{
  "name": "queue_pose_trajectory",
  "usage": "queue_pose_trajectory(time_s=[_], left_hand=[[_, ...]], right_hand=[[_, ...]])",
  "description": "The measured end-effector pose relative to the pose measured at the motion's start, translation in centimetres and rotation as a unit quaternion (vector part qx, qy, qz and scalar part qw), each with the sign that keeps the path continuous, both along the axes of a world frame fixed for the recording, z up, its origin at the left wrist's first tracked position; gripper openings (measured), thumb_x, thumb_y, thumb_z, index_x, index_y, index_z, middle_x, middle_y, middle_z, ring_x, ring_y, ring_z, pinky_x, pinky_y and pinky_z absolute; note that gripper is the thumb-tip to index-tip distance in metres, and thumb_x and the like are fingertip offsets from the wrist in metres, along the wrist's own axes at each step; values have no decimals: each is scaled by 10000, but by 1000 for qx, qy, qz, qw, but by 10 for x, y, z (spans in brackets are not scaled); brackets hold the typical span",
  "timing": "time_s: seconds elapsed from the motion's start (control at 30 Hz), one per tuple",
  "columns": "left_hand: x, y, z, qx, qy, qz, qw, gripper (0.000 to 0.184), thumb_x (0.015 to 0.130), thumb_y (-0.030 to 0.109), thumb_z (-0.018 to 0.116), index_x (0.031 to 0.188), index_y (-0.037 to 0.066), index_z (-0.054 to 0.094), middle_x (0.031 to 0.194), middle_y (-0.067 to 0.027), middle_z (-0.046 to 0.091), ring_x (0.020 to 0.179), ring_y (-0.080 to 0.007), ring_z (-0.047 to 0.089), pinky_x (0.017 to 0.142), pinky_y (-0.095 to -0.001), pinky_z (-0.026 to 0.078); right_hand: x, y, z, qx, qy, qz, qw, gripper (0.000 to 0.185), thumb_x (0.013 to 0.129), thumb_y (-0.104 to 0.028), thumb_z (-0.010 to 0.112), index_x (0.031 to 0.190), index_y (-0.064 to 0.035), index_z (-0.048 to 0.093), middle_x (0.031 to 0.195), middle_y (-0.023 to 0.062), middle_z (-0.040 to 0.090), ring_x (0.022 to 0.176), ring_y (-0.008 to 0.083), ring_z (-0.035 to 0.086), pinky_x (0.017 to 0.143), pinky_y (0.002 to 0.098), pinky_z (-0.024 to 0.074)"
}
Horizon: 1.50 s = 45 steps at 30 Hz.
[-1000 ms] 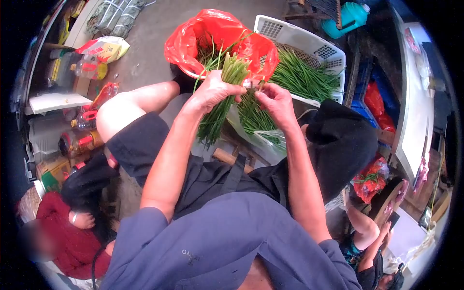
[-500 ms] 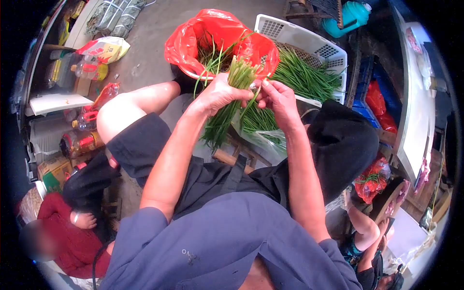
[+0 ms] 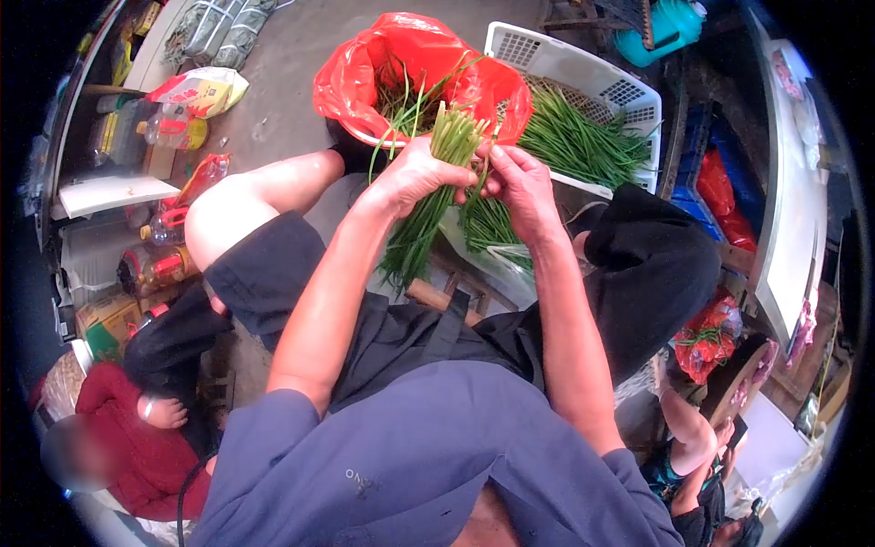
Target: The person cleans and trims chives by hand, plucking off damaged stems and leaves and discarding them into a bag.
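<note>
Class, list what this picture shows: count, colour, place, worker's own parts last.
Stalk bunch: 1, green, centre
Plastic liner: 1, red, beyond the bunch
Crate: 1, white, right of the liner
Loose stalks: many, green, in the crate
Bag: 1, clear, nearer than the crate
Jug: 1, teal, top right
Bottles: several, mostly clear, left side
Wrapped bundles: several, grey-green, top left
Other people: at least 2, one red-sleeved, lower left and lower right
Shirt: 1, grey-blue, bottom centre
Left hand: 1, bare, around the bunch
Right hand: 1, bare, pinching one stalk
</note>
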<state>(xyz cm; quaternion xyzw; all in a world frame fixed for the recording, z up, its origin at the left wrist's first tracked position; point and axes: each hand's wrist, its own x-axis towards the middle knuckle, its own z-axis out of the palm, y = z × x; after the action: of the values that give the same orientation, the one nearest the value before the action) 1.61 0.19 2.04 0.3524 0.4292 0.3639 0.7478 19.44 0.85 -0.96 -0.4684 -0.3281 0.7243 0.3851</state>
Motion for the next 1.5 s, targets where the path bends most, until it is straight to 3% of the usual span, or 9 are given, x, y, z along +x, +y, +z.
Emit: queue_pose_trajectory(time_s=[0.33,0.47,0.67,0.97,1.13,1.5], left_hand=[[1,-1,10,-8,-16,-11,1000,290,753,59,719,1012,-5,607,875,-99,682,754,-168,655,581,-272,494],[0,0,-11,-14,-33,3,999,280,758,48,713,1012,1,605,868,-101,683,760,-174,658,576,-270,496],[1,-1,-3,-9,-15,2,1000,309,757,46,714,1038,-5,596,876,-96,683,760,-168,657,570,-272,493],[1,1,2,-30,-5,51,998,275,714,-16,695,983,-5,639,847,-65,673,715,-141,634,533,-257,472],[-3,1,-3,-1,15,40,999,271,717,4,710,974,14,627,840,-51,656,695,-131,617,546,-260,472],[-4,2,-5,-1,41,50,998,259,684,-22,694,936,9,641,810,-39,641,682,-133,604,550,-270,473]], right_hand=[[-3,1,9,-73,134,-56,987,231,951,-174,558,1041,35,597,803,52,631,564,71,512,529,240,486],[-3,2,11,-74,147,-49,985,225,949,-168,561,1046,32,599,815,51,632,564,64,507,519,223,476],[-4,1,3,-71,158,-38,984,224,949,-157,560,1065,30,599,819,53,634,546,60,497,500,211,459],[-9,-1,-2,-65,97,-67,991,221,952,-193,564,1024,8,624,845,37,642,546,55,506,498,216,440],[-12,-2,0,-3,-11,-20,1000,186,916,-193,613,927,-13,661,780,-2,632,555,51,503,515,214,421],[-9,0,-8,30,-56,-7,998,155,903,-154,599,835,-19,631,710,4,599,541,60,496,506,219,420]])
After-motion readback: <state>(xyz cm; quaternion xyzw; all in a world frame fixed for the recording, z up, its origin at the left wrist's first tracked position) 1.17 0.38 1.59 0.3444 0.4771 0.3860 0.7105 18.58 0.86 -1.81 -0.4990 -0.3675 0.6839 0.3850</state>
